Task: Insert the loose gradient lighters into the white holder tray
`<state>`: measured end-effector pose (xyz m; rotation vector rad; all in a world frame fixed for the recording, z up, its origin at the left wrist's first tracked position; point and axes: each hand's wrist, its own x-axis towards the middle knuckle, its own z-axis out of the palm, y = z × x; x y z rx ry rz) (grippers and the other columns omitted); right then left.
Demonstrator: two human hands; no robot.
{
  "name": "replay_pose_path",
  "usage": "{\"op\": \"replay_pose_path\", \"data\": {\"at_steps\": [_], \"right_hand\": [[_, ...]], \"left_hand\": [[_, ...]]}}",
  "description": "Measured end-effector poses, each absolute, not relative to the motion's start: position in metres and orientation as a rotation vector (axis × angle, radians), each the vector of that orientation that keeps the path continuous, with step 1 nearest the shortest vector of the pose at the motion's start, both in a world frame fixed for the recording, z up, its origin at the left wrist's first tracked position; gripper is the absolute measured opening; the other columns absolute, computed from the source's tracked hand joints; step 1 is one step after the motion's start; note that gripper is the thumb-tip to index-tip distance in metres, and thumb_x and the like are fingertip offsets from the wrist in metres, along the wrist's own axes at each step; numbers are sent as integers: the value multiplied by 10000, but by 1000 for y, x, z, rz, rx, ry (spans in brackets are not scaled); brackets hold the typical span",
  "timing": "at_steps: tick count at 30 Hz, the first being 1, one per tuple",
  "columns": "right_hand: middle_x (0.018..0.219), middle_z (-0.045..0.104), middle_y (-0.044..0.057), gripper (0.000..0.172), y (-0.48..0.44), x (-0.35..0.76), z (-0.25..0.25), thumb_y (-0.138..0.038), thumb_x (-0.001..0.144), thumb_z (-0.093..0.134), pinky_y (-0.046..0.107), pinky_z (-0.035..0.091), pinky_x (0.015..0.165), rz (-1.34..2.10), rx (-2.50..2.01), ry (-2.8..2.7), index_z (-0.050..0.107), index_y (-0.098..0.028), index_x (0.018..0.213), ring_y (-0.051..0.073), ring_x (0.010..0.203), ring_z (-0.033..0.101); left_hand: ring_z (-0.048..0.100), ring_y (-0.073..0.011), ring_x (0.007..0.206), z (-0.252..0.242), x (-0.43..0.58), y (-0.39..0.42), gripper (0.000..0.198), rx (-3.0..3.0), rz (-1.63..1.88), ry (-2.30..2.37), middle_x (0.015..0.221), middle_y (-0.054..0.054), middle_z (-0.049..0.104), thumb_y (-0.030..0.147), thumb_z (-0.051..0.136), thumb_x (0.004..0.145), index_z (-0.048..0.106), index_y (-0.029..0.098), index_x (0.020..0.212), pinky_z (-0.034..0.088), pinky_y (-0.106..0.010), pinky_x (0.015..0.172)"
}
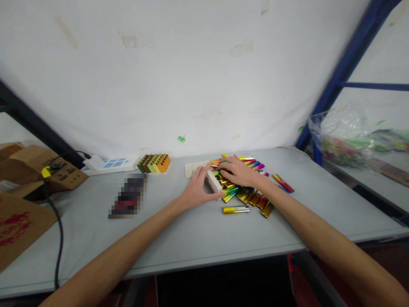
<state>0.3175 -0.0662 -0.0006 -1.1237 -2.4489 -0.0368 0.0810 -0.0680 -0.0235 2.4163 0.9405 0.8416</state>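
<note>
My left hand point(198, 187) grips a small white tray point(214, 182), thumb at its near end and fingers at its far end. The tray is tipped up on its side against a pile of shiny, many-coloured lighters point(246, 194). My right hand point(238, 170) lies over this pile, fingers stretched towards the tray and touching the lighters there. Between its thumb and fingers there is a gap, and its fingertips are partly lost among the lighters. Just behind my left hand lies a white tray with rows of holes point(191, 169). A single yellow lighter point(235, 209) lies in front of the pile.
A block of upright lighters point(154, 163) stands at the back left, beside a white power strip point(111, 164). A blurred-out dark flat item point(129, 196) lies nearer. Cardboard boxes point(25, 217) and a black cable point(60, 238) border the left. Blue rack posts point(335, 85) rise at right.
</note>
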Motion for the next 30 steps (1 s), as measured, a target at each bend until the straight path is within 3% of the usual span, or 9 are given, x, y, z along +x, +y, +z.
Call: {"op": "replay_pose_path", "data": {"at_steps": [5,10,21,30], "right_hand": [[1294,662,144,315,-70,302,-7,-326,1041,478,548,348,1155,-78,-1071,-2414,682,-176,1229,268,1237,578],[1272,666,134,324,-70,296,-14,-329,1025,509,580,324,1165,-130,-1074,-2413,646,-189,1284,270,1199,588],[1267,690,139,327,-68,301,-9,-377,1034,507,508,418,1087,-19,-1040,-2425,640,-181,1260,273,1185,616],[1330,686,104,347,-70,301,-9,-316,1074,409,580,260,1195,-102,-1082,-2514,666,-221,1287,256,1246,594]], "left_hand": [[404,-343,1424,-24,81,-68,1032,2426,853,927,1482,-145,439,567,816,735,282,236,1554,323,-522,1216],[424,-330,1405,-20,81,-70,998,2438,860,893,1469,-139,457,558,809,750,297,235,1544,334,-508,1211],[379,-346,1454,-23,80,-69,1027,2447,824,957,1526,-165,419,575,806,752,278,220,1559,324,-536,1214],[412,-362,1428,-20,81,-69,1012,2425,869,925,1494,-159,453,567,826,725,332,224,1538,333,-545,1210]]}}
